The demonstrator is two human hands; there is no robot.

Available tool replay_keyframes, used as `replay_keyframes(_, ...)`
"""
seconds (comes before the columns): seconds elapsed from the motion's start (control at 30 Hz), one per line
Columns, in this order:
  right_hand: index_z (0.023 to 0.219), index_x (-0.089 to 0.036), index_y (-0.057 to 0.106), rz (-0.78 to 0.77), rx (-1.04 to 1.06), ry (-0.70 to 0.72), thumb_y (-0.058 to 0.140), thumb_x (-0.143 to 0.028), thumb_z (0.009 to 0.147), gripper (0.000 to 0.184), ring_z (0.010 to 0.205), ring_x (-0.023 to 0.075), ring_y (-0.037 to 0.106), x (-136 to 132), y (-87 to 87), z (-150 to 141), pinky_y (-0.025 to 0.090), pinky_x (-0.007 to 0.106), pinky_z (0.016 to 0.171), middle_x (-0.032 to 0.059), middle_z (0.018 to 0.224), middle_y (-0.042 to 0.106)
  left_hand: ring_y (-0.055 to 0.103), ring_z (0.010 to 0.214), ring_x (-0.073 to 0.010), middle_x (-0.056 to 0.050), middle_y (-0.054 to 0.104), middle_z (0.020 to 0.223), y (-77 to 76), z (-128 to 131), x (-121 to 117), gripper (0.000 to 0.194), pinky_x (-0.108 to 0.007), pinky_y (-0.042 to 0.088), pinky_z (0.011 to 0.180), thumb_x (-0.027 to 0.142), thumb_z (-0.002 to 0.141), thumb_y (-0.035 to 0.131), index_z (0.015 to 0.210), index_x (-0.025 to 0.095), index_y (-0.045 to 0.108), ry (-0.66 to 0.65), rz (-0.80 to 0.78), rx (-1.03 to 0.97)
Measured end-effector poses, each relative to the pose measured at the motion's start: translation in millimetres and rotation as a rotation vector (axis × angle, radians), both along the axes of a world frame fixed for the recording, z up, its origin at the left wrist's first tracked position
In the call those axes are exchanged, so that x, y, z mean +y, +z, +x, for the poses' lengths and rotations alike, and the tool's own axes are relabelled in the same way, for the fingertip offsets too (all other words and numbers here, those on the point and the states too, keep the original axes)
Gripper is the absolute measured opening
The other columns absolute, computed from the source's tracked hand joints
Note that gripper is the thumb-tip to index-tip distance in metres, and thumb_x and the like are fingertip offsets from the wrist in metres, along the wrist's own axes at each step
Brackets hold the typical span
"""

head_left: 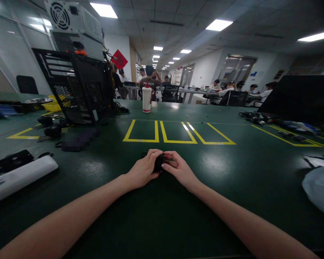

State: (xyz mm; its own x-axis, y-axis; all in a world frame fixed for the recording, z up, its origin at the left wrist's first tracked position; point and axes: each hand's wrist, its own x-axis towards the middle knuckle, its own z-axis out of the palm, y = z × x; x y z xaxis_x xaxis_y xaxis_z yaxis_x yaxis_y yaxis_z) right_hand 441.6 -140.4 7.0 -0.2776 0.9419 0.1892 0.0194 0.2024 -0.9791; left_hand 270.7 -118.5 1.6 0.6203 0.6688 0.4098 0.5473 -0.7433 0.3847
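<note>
Both of my hands meet around a small black object [159, 163] at the middle of the dark green table [167, 216]. My left hand [144, 167] wraps over its left side, fingers curled on top and thumb below. From the right, the fingertips and thumb of my right hand [179, 169] pinch at its right edge. The object is dark and mostly covered by the fingers, so its kind cannot be made out. A bit of black shows beyond the left knuckles. Just past the hands lie yellow tape outlines [178, 142] on the tabletop.
A black computer case [83, 90] with a power supply [75, 21] on top stands at the back left. A white tumbler [146, 99] stands beyond the tape. To the left lies a long white casing [22, 178]; at the right edge is another person's sleeve [319, 187]. Cables [256, 117] lie back right.
</note>
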Motion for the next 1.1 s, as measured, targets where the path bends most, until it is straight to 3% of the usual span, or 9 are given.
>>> replay_keyframes(0.23, 0.092, -0.021, 0.048, -0.043, 0.047, 0.088, 0.062, -0.016, 0.066, 0.030, 0.097, 0.0161, 0.053, -5.3, 5.7, 0.3, 0.043, 0.035, 0.087, 0.0005, 0.098, 0.053, 0.052, 0.091, -0.0200, -0.007, 0.031, 0.122, 0.5, -2.0, -1.6, 0.070, -0.039, 0.049, 0.071, 0.018, 0.068, 0.058, 0.122, 0.026, 0.015, 0.000, -0.003, 0.004)
replay_keyframes(0.4, 0.088, -0.021, 0.051, -0.006, 0.019, 0.039, 0.055, -0.023, 0.073, 0.017, 0.094, 0.0157, 0.055, -2.8, 0.8, 0.3, 0.044, 0.034, 0.085, 0.0003, 0.092, 0.055, 0.052, 0.093, -0.0202, -0.007, 0.031, 0.122, -0.3, -1.4, -1.0, 0.066, -0.039, 0.049, 0.071, 0.020, 0.070, 0.057, 0.122, 0.027, 0.015, -0.007, 0.000, -0.011)
replay_keyframes(0.6, 0.101, -0.022, 0.048, -0.042, 0.020, 0.028, 0.057, -0.022, 0.071, 0.031, 0.098, 0.0168, 0.053, -0.7, 2.3, 1.0, 0.043, 0.036, 0.087, 0.0027, 0.104, 0.053, 0.052, 0.094, -0.0204, -0.007, 0.032, 0.121, 0.7, -1.3, -1.1, 0.067, -0.039, 0.049, 0.070, 0.020, 0.070, 0.057, 0.121, 0.027, 0.015, -0.011, -0.004, -0.021)
replay_keyframes(0.77, 0.093, -0.022, 0.049, -0.055, 0.056, 0.092, 0.061, -0.018, 0.067, 0.029, 0.099, 0.0168, 0.052, -4.3, 4.4, 0.9, 0.044, 0.035, 0.086, 0.0009, 0.098, 0.054, 0.052, 0.092, -0.0200, -0.008, 0.031, 0.123, 1.4, -1.9, -2.0, 0.068, -0.038, 0.049, 0.071, 0.018, 0.069, 0.058, 0.122, 0.025, 0.016, 0.002, -0.010, 0.008)
replay_keyframes(0.97, 0.089, -0.022, 0.052, 0.003, 0.040, 0.022, 0.057, -0.023, 0.071, 0.019, 0.098, 0.0161, 0.053, -2.5, -0.5, -0.4, 0.044, 0.033, 0.085, 0.0005, 0.095, 0.054, 0.051, 0.097, -0.0220, -0.007, 0.032, 0.122, -2.3, -0.3, 0.6, 0.067, -0.040, 0.049, 0.072, 0.020, 0.069, 0.057, 0.121, 0.026, 0.016, 0.002, 0.008, -0.021)
replay_keyframes(1.1, 0.099, -0.022, 0.049, -0.034, 0.030, -0.001, 0.058, -0.022, 0.070, 0.030, 0.099, 0.0164, 0.053, -0.3, -0.6, 0.5, 0.042, 0.035, 0.088, 0.0021, 0.104, 0.053, 0.052, 0.094, -0.0215, -0.008, 0.031, 0.122, -1.8, -1.0, 0.5, 0.067, -0.039, 0.049, 0.070, 0.021, 0.070, 0.057, 0.122, 0.027, 0.015, 0.008, 0.005, -0.005)
